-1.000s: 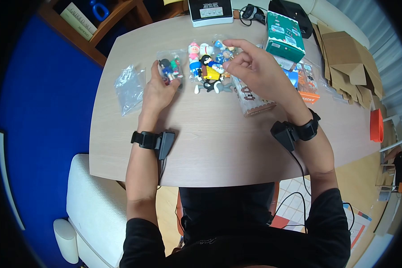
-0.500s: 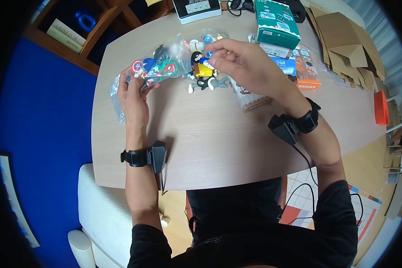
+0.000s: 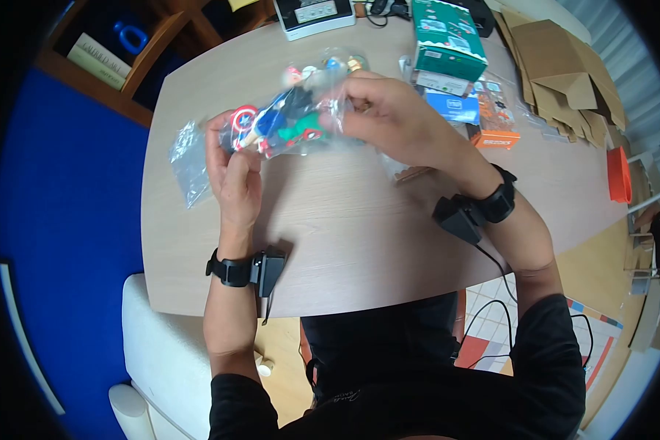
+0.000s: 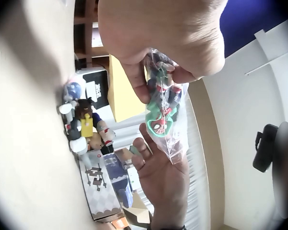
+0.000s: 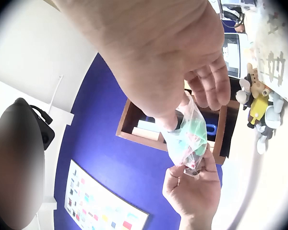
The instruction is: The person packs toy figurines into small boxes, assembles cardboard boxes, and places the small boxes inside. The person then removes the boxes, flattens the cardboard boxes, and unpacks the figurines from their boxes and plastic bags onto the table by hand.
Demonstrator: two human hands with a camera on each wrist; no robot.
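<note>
- The clear bag (image 3: pixel 282 143) is up off the table (image 3: pixel 308 220), stretched between both hands, with small toy figures inside — among them a round shield piece (image 3: pixel 243 119) and a green one with a red, web-marked face (image 4: pixel 159 126).
- The left hand (image 3: pixel 236 172) pinches the filled end, its thumb on the near side and fingers behind.
- The right hand (image 3: pixel 414 125) pinches the other end between thumb and forefinger; its remaining fingers are bent and off the plastic.
- The bag should be light, the film thin, limp and rather slippery. It looks crinkled, so it will likely fold under a fingertip rather than hold a shape.
- The figures seem firm, perhaps rubbery, and should stand a squeeze; thin limbs or edges might snag or strain the film.
- Best hold, I judge: press through the film onto a solid figure at the left end, and take a small gather of loose plastic at the right — a grip on film alone could slide, and the figures could slump together.
- A flat bag (image 3: pixel 189 169) lies on the table, to the left.
</note>
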